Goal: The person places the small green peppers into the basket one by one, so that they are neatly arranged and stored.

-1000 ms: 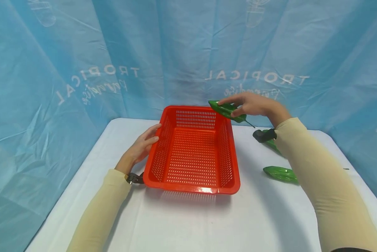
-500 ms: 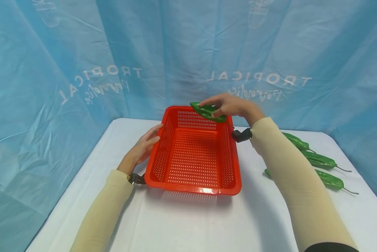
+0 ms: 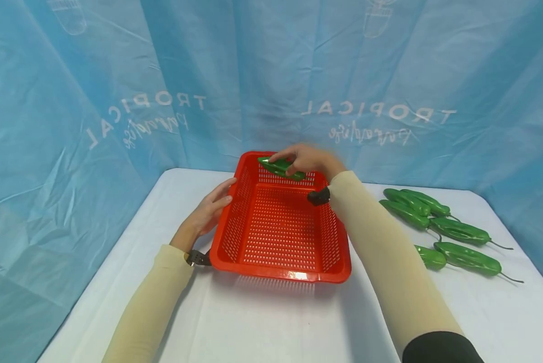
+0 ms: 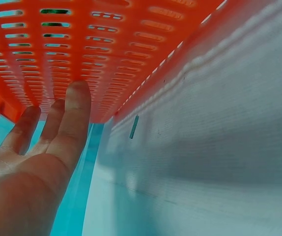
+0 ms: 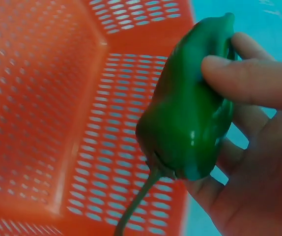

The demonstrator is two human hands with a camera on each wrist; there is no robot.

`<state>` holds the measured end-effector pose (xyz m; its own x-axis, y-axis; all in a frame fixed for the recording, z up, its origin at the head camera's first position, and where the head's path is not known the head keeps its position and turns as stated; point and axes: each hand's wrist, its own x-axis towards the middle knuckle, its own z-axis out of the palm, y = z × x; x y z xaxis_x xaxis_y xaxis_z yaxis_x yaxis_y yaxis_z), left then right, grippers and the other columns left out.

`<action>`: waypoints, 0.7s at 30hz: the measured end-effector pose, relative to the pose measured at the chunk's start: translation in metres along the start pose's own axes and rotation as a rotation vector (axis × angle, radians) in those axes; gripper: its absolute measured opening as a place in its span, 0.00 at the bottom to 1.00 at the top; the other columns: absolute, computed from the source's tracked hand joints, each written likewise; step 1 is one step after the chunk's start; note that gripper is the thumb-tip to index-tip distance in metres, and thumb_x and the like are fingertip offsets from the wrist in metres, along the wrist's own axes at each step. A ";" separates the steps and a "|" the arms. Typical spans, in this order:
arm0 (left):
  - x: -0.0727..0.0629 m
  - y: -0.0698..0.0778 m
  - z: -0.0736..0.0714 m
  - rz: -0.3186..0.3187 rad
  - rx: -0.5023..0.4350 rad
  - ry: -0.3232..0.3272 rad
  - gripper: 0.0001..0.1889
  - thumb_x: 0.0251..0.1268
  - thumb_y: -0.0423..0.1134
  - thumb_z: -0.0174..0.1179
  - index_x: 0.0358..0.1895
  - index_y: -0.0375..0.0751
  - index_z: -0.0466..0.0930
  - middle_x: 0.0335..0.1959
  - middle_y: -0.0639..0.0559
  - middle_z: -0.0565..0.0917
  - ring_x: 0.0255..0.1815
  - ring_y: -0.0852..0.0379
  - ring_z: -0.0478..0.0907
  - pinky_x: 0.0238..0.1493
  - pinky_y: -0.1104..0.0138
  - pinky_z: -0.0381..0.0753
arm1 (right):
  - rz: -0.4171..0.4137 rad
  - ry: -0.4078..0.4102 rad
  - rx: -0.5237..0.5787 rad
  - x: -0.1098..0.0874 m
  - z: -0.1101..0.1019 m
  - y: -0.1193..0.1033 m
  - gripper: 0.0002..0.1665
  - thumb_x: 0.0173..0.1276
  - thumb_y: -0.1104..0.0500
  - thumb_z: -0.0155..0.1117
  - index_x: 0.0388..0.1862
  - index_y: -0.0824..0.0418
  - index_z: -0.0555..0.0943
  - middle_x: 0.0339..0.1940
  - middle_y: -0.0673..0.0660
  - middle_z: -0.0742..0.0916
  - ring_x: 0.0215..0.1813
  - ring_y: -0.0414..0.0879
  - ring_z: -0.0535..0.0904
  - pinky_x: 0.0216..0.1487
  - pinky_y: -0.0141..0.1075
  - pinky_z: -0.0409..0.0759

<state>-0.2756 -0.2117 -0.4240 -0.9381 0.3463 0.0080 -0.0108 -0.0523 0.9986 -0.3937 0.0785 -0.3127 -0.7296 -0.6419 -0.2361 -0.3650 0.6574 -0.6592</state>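
A red perforated plastic basket (image 3: 278, 275) stands in the middle of the white table. My right hand (image 3: 309, 159) pinches a long green pepper (image 3: 280, 169) between thumb and fingers, over the basket's far end. In the right wrist view the thumb presses on the glossy pepper (image 5: 190, 108), its thin stem pointing down toward the lower left. At the basket's left side is my left hand (image 3: 205, 212), fingers extended along the outer wall. The left wrist view shows straight fingers (image 4: 77, 105) against the slotted wall (image 4: 106, 59).
Several green peppers (image 3: 459, 229) lie at the right of the white table (image 3: 271, 327), some partly behind the right sleeve (image 3: 384, 252). A blue printed curtain (image 3: 271, 75) hangs close behind and along the left of the table.
My right hand has carried the pepper leftward from beyond the basket's right rim and lower over its far end. More peppers on the right show now. The left hand stays at the basket.
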 end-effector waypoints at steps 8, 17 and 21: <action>-0.001 -0.007 -0.001 0.002 -0.019 0.002 0.31 0.77 0.38 0.44 0.79 0.56 0.50 0.80 0.46 0.57 0.73 0.45 0.66 0.60 0.64 0.80 | 0.036 -0.015 0.098 0.024 0.036 0.021 0.31 0.69 0.69 0.58 0.66 0.43 0.78 0.71 0.54 0.73 0.64 0.52 0.71 0.58 0.45 0.82; 0.000 -0.007 -0.001 0.033 -0.025 -0.009 0.31 0.76 0.37 0.44 0.80 0.53 0.49 0.80 0.43 0.56 0.73 0.43 0.66 0.59 0.64 0.81 | 0.083 0.001 0.077 0.039 0.056 0.030 0.32 0.66 0.71 0.60 0.64 0.44 0.80 0.74 0.55 0.72 0.69 0.53 0.68 0.65 0.49 0.77; 0.000 -0.006 -0.003 0.032 -0.022 -0.005 0.31 0.76 0.37 0.44 0.79 0.55 0.50 0.79 0.44 0.57 0.71 0.44 0.69 0.59 0.63 0.82 | 0.075 0.008 0.068 0.043 0.059 0.028 0.32 0.66 0.71 0.60 0.64 0.44 0.80 0.71 0.55 0.74 0.66 0.53 0.70 0.63 0.48 0.78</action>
<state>-0.2764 -0.2140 -0.4301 -0.9365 0.3484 0.0405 0.0118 -0.0840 0.9964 -0.4008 0.0461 -0.3829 -0.7583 -0.5882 -0.2810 -0.2691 0.6750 -0.6870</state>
